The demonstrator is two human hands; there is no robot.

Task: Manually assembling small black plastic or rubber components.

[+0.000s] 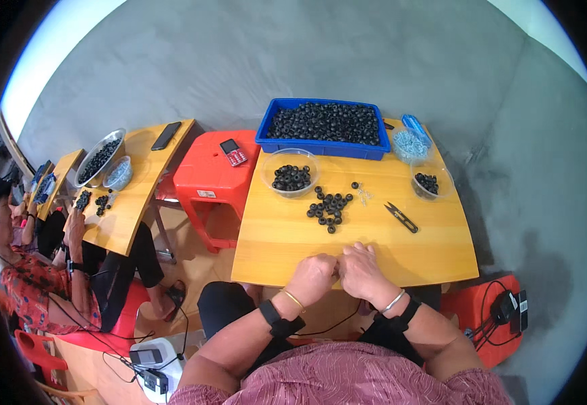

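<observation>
My left hand [312,275] and my right hand [361,271] meet at the front edge of the wooden table [287,250]. The fingers of both are curled together, and what they hold is hidden. Just beyond them lies a loose group of small black ring-like pieces [328,208], each apparently with a hole. A few tiny clear pieces [364,196] are scattered to the right of that group. Thread snips [401,217] with a black handle rest farther right, apart from my hands.
A blue tray [320,148] heaped with black pieces stands at the back. Clear bowls [266,177] [450,182] hold more, and another tub [411,145] has pale blue bits. A red stool [212,169] bearing a phone [233,153] stands left; a co-worker [47,290] sits beyond.
</observation>
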